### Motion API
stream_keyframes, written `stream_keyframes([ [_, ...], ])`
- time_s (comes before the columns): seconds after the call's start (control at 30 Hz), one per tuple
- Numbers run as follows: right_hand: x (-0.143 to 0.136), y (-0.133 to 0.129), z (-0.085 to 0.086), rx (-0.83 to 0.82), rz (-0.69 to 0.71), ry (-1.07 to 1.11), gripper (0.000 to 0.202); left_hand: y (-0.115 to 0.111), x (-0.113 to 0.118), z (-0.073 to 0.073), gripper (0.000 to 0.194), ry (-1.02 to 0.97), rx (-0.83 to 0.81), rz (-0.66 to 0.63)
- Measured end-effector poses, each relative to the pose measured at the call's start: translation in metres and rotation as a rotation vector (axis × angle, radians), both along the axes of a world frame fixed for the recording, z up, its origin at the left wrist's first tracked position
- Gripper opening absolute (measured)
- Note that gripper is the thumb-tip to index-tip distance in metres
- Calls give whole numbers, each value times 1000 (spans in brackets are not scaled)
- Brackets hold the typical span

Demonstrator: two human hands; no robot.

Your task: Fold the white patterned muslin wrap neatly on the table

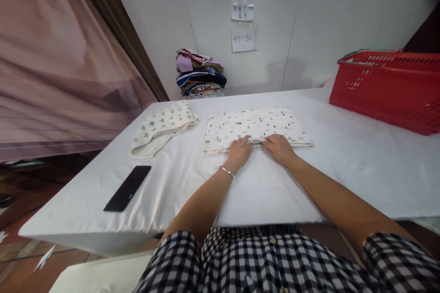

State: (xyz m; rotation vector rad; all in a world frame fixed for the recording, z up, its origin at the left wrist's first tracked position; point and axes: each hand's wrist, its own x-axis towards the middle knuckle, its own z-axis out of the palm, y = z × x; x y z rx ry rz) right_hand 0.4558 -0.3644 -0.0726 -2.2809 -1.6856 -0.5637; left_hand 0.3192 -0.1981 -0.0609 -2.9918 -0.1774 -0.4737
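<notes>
A white cloth with small dark prints (256,123) lies folded into a wide rectangle on the table, its layered edge towards me. My left hand (240,151) is at the middle of that near edge, fingers curled over the layers. Close beside it on the right, my right hand (280,147) pinches the same edge, thumb towards the left hand. Between the hands the edge looks slightly bunched. The undersides of the fingers are hidden. Left of this cloth lies another folded cloth with green prints (168,121), loosely layered and touched by neither hand.
A black phone (128,187) lies at the left on the white-covered table (192,197). The red basket (385,89) stands at the far right. A stack of folded fabrics (200,73) sits against the wall behind. Paper notes (244,37) hang there, and a pink curtain (68,64) borders the left.
</notes>
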Motion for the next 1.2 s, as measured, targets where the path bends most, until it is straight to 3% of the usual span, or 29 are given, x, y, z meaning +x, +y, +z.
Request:
stream_keyframes([
  [0.27,-2,1,3,-48,-20,12,24,3,7,-4,26,1,38,-51],
  [0.6,-1,5,3,-88,-63,-29,22,-5,8,16,24,43,-5,-159],
  [0.8,-1,5,4,-48,-57,-28,24,5,10,8,29,0,24,-207],
  [1.2,-3,2,7,-10,7,26,22,5,2,3,19,-86,-151,-107],
])
